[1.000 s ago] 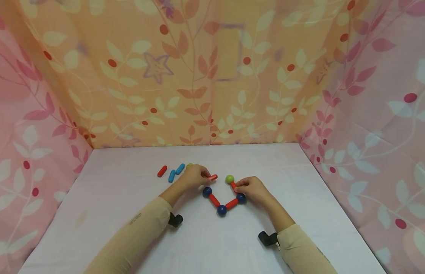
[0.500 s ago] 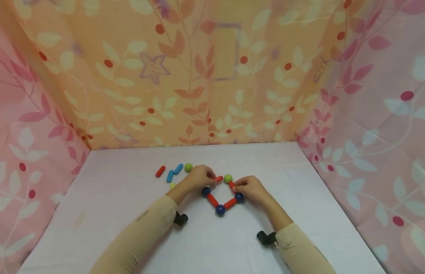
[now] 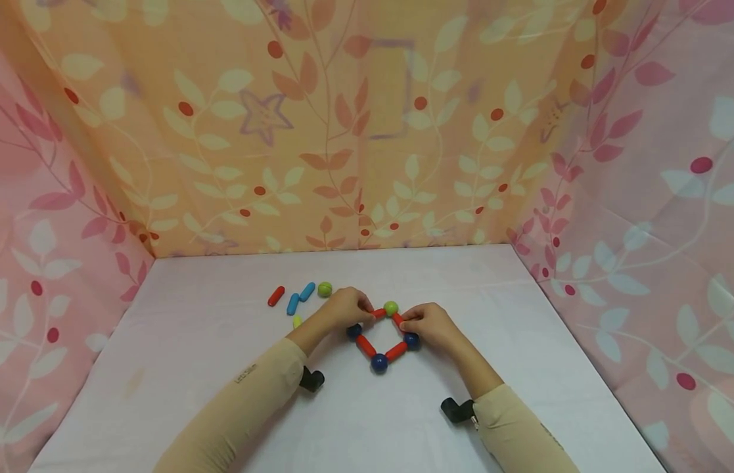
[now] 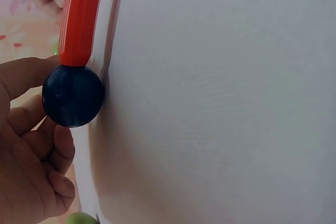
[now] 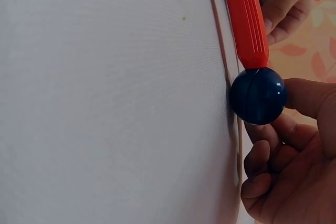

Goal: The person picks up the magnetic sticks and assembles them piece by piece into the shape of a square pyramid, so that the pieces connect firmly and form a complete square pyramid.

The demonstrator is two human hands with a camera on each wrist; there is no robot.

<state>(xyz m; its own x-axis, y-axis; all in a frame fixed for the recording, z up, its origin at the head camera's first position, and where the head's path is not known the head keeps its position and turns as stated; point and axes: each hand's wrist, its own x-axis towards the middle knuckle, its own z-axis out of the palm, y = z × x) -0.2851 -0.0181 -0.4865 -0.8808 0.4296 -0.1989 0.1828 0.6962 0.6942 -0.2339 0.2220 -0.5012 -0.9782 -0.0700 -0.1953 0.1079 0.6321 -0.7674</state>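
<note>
As both hands angle inward, each pinches a red rod.

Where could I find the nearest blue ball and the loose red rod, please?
Nearest blue ball [image 3: 379,363], head view: middle of its rounded surface.
Loose red rod [image 3: 276,296], head view: middle of its length.

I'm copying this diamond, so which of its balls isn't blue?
The green ball at the far corner; the other three balls are dark blue. A second green ball lies apart, near the blue rods.
</note>
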